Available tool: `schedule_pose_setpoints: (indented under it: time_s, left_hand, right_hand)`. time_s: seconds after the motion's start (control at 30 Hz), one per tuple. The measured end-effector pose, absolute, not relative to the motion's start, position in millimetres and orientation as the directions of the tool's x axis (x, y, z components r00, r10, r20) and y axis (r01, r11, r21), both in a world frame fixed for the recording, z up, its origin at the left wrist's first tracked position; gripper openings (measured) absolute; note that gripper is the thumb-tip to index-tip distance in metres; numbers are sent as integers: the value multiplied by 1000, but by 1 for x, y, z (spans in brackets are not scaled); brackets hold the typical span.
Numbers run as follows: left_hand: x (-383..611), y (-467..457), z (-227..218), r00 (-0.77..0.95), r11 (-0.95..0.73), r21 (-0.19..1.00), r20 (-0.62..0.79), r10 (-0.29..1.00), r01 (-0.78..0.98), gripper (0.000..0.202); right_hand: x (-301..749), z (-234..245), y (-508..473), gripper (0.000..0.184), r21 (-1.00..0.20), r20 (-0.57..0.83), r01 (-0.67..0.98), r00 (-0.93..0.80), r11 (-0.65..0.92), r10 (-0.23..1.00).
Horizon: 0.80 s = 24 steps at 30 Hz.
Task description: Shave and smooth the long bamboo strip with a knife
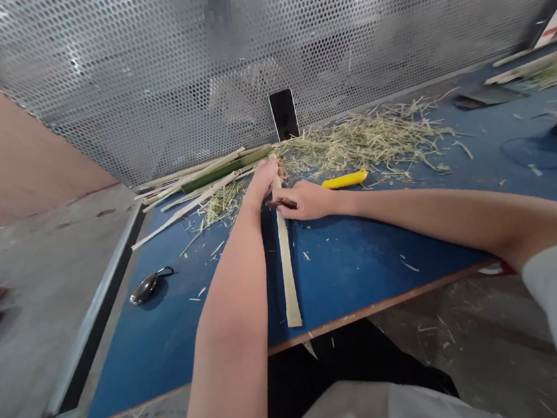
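Note:
A long pale bamboo strip (288, 268) lies lengthwise on the blue table (171, 328), its near end close to the front edge. My left hand (265, 177) is closed round the strip's far end. My right hand (305, 200) is closed on a small dark-handled knife (280, 203) whose blade rests against the strip just below my left hand. A yellow ridged handle (344, 179) lies on the table just beyond my right hand.
Split green and pale bamboo pieces (204, 174) lie at the back left. A heap of shavings (366, 138) spreads behind. A phone (284, 114) leans on the perforated metal screen (142, 70). A dark metal object (145, 288) lies left.

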State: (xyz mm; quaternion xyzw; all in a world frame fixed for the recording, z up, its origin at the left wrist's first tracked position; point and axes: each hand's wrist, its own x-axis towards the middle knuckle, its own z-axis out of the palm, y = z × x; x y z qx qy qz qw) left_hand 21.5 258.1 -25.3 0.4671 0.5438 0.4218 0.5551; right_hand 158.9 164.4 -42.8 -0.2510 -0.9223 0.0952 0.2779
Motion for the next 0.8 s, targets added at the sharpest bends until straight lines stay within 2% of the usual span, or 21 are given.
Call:
schedule_pose_setpoints:
  time_s: [0.17,0.57,0.8]
  left_hand:
    - [22,265,-33,49,96,984,-104,993,147,20]
    - [21,271,-38,49,96,979,-106,993,181,25]
    - [20,270,-38,43,69,985,-76,996,160,19]
  right_hand:
    - [159,-43,164,13,-320,473,396,-721,861,507]
    - [160,-46,165,14,-311,475,405,-718,860,509]
    - [159,-44,163,16,-315,467,416,-715,853,521]
